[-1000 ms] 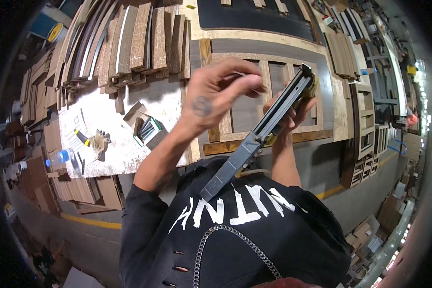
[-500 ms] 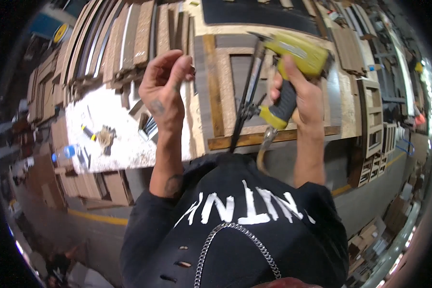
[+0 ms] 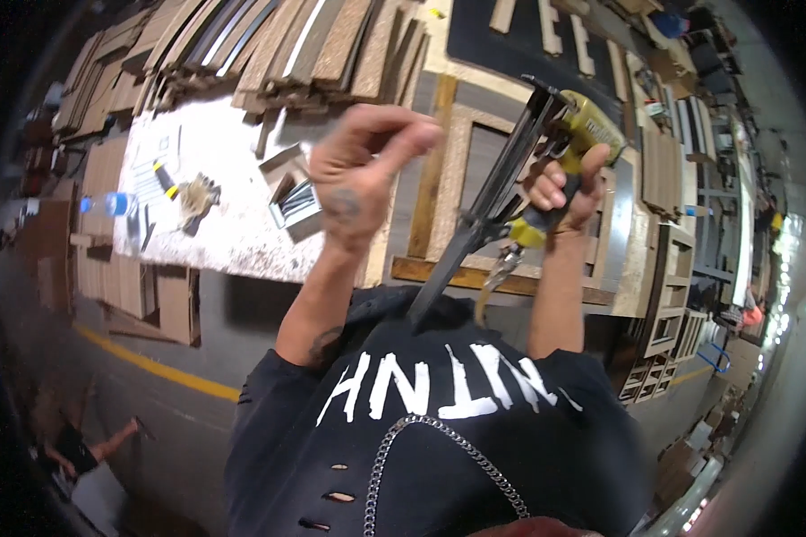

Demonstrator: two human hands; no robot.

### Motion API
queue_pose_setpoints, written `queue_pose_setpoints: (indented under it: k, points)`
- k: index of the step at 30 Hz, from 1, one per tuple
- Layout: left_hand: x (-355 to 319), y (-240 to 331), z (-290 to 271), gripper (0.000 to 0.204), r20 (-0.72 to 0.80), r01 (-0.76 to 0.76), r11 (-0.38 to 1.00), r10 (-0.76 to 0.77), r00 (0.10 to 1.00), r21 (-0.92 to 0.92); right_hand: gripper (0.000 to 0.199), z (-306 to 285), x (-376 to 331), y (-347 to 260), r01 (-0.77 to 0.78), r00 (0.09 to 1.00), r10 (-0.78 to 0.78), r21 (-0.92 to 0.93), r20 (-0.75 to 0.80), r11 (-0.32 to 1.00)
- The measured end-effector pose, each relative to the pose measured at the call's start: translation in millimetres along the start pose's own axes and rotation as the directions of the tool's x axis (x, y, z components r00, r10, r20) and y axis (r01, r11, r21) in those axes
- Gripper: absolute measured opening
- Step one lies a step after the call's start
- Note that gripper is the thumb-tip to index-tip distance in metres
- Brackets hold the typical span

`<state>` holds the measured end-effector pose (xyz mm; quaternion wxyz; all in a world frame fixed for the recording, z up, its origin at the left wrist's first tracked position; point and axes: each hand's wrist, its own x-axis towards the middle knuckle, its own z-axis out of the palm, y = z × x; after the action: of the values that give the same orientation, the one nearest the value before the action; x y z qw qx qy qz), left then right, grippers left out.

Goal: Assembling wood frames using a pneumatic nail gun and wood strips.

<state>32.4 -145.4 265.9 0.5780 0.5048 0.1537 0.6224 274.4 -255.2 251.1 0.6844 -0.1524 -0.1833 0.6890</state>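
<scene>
My right hand (image 3: 561, 192) grips the handle of a yellow pneumatic nail gun (image 3: 591, 130), held up in front of my chest with its long dark magazine (image 3: 488, 210) slanting down toward me. My left hand (image 3: 363, 174) is raised beside the magazine, fingers curled and pinched together; I cannot tell whether it holds anything small. Below both hands a wooden frame (image 3: 439, 179) lies on the workbench. A small open box of nail strips (image 3: 297, 199) sits on the white bench top just left of my left hand.
Stacked wooden slats (image 3: 313, 45) line the far edge of the bench. A water bottle (image 3: 107, 204), a glove (image 3: 197, 192) and a marker (image 3: 163, 177) lie on the white top (image 3: 215, 143). Finished frames (image 3: 672, 304) stand at the right. Another person (image 3: 85, 447) is on the floor lower left.
The nail gun has tilted and moved right, the magazine now slanting toward me. My left hand has come right, close to the magazine, with its fingers pinched.
</scene>
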Motion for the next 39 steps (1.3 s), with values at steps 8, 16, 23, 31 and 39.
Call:
queue_pose_setpoints:
  k: [8, 16, 23, 31, 39]
  points:
    - [12, 2, 83, 0.011, 0.383, -0.070, 0.985, 0.004, 0.924, 0.160, 0.074, 17, -23, 17, 0.245, 0.954, -0.251, 0.051, 0.167, 0.968]
    - [-4, 33, 90, 0.015, 0.510, -0.174, 0.886, -0.079, 0.856, 0.429, 0.074, 14, -44, 20, 0.337, 0.922, -0.344, 0.070, 0.176, 0.939]
    - [-17, 64, 82, 0.037, 0.627, -0.246, 0.808, -0.185, 0.756, 0.535, 0.073, 22, -44, 21, 0.372, 0.918, -0.367, -0.004, 0.149, 0.928]
    - [0, 81, 74, 0.050, 0.560, 0.654, 0.716, -0.654, 0.508, 0.243, 0.077, 16, -43, 22, 0.324, 0.938, -0.315, -0.042, 0.143, 0.945]
    - [1, 67, 68, 0.037, 0.462, 0.632, 0.710, -0.694, 0.552, 0.311, 0.073, 20, -38, 24, 0.308, 0.948, -0.296, -0.096, 0.120, 0.947]
